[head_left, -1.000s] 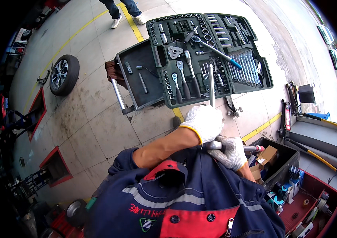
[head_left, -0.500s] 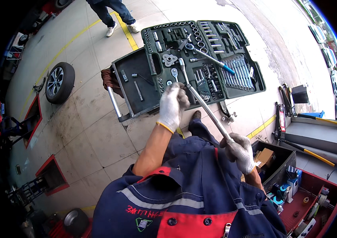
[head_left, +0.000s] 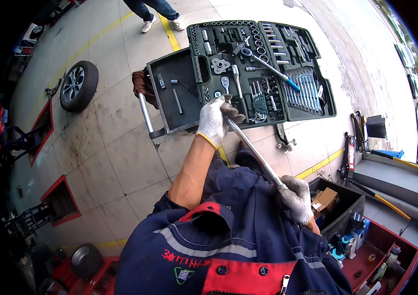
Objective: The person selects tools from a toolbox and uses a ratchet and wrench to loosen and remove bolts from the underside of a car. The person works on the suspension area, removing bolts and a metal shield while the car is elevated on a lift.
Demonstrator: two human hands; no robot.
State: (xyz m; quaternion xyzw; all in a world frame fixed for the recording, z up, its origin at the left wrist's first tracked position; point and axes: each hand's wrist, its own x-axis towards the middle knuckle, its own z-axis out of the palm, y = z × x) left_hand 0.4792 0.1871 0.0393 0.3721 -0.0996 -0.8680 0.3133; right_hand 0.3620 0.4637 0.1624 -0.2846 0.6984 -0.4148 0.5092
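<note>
A long silver torque wrench (head_left: pixel 255 155) slants across in front of me, from upper left to lower right. My left hand (head_left: pixel 217 120), in a white knit glove with a yellow cuff, closes round its far end and hides the head. My right hand (head_left: pixel 296 199), also gloved, grips the handle end near my waist. Just beyond my left hand lies the open dark green tool case (head_left: pixel 201 69). In it are a small ratchet (head_left: pixel 225 83), a longer ratchet with a black grip (head_left: pixel 238 83), a blue-handled ratchet (head_left: pixel 270 69) and several combination wrenches (head_left: pixel 304 91).
The case rests over a black tray cart (head_left: pixel 169 125) with a silver handle. A wheel (head_left: pixel 79 86) lies on the tiles at left. At right stand a black bin (head_left: pixel 344 209), a red parts box (head_left: pixel 378 250) and a floor jack (head_left: pixel 349 157). Another person's legs (head_left: pixel 155 10) show at the top.
The wrench's far end has come down and back towards me, away from the tools in the case. Both hands stay on it. The view has shifted slightly.
</note>
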